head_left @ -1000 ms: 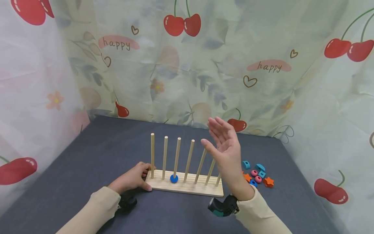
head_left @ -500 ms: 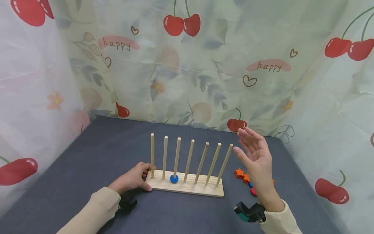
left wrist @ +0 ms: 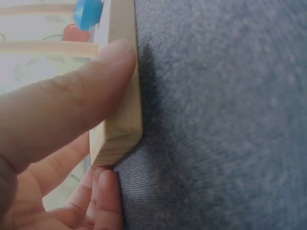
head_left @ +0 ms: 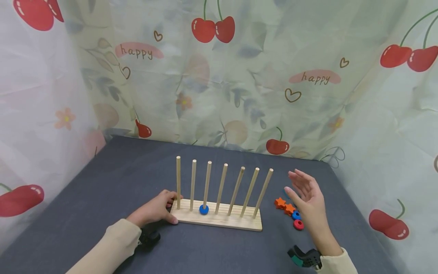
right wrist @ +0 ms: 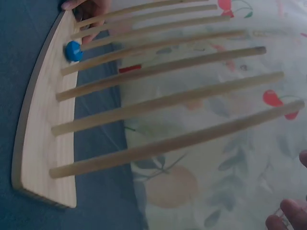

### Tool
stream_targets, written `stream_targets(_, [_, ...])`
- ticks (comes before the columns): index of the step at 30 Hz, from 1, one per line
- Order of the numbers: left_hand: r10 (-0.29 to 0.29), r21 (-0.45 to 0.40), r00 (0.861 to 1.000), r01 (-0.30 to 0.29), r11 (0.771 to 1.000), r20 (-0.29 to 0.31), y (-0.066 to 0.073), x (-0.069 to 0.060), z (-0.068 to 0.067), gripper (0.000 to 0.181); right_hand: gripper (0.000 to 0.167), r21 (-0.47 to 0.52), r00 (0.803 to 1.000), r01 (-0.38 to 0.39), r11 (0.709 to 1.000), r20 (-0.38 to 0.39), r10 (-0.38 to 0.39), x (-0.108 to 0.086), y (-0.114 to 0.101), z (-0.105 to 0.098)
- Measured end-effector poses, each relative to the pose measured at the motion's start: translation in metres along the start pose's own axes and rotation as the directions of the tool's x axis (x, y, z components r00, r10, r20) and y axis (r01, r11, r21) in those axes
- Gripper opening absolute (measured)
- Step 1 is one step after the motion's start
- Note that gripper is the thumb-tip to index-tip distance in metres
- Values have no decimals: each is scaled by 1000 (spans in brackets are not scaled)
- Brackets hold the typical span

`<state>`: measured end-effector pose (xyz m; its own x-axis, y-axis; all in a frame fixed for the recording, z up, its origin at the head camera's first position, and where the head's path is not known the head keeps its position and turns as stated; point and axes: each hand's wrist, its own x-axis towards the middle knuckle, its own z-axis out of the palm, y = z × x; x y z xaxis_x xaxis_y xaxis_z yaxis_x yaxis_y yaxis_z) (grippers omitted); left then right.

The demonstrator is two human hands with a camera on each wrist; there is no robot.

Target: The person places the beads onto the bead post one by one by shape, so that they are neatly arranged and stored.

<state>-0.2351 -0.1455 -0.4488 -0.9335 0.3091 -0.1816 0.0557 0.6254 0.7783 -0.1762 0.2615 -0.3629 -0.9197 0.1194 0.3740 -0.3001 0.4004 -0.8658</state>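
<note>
A wooden base [head_left: 219, 220] with several upright pegs stands on the dark cloth; a blue bead [head_left: 203, 209] sits at the foot of the third peg from the left. The left hand [head_left: 155, 207] grips the base's left end, its thumb [left wrist: 112, 62] along the front edge in the left wrist view. To the right of the pegs, the right hand [head_left: 309, 201] is raised with fingers loosely extended, holding nothing, and it partly hides the loose pieces. Beside it lie orange stars [head_left: 280, 203], another blue bead [head_left: 296, 215] and a red bead [head_left: 298, 225].
A dark cloth [head_left: 219, 251] covers the table. Patterned curtains [head_left: 239, 76] with cherries rise behind and on both sides. A black device [head_left: 304, 257] is strapped to the right wrist, another [head_left: 149, 238] to the left.
The right hand has moved right and down, away from the pegs to beside the loose pieces, uncovering the rightmost pegs. The left hand and the base have stayed put.
</note>
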Motion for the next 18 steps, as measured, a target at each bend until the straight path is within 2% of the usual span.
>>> stream_targets(5, [7, -4, 1000, -7, 1000, 1, 1, -1, 0, 71, 59, -109, 997, -67, 992, 41, 72, -1, 34, -11])
stream_targets(12, [2, 3, 1000, -2, 1000, 2, 2, 0, 0, 71, 64, -280, 985, -155, 947, 32, 170, 2, 110, -27])
stream_targets(15, [5, 6, 1000, -5, 1000, 5, 2, 0, 0, 70, 67, -287, 965, -233, 929, 51, 258, -2, 111, -31])
stream_targets(18, [0, 7, 1000, -1, 1000, 3, 2, 0, 0, 70, 68, -274, 931, -329, 904, 70, 359, -8, 98, -32])
